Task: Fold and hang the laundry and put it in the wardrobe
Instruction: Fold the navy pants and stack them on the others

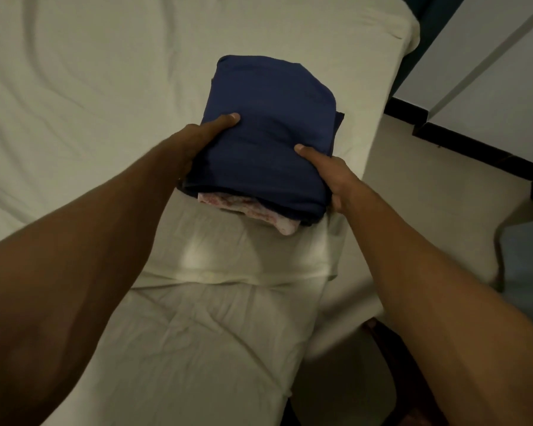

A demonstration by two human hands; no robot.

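Observation:
A stack of folded laundry lies on the bed, its near end over a pillow. On top is a folded navy blue garment (265, 130). Under it a folded white cloth with a pink pattern (253, 215) pokes out at the near edge. My left hand (197, 139) grips the stack's left side, thumb pressed on the navy top, fingers hidden underneath. My right hand (330, 170) grips the stack's right side the same way, thumb on top and fingers tucked below.
The bed (90, 87) has a creased white sheet. A white pillow (228, 272) lies at the near edge. To the right run a pale floor (428, 186) and a white wall with a dark skirting (462, 142). A bluish object (526, 272) sits at far right.

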